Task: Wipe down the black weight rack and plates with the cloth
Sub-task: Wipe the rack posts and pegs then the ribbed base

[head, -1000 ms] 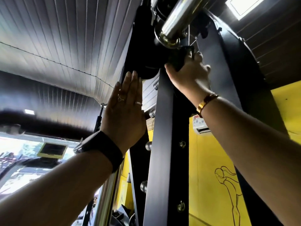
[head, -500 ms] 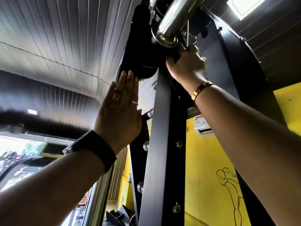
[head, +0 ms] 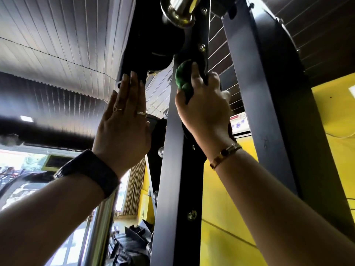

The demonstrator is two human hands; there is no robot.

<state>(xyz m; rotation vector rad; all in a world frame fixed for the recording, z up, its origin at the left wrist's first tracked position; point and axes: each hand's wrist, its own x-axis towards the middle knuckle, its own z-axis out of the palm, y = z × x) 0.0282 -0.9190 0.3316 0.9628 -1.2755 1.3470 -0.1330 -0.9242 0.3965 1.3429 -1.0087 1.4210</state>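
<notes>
Against the yellow gym wall [head: 221, 217], the right hand [head: 203, 108] clutches a wadded green cloth [head: 182, 77] on the black steel rack upright [head: 169, 169]; it looks soft, light, best palmed. The left hand [head: 123, 129] braces flat, fingers straight.

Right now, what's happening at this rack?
A person is cleaning the black weight rack, seen from below. The right hand grips a green cloth and holds it against the rack's front upright, just under the chrome bar end. The left hand lies flat, fingers straight, against what looks like a black plate left of that upright.
</notes>
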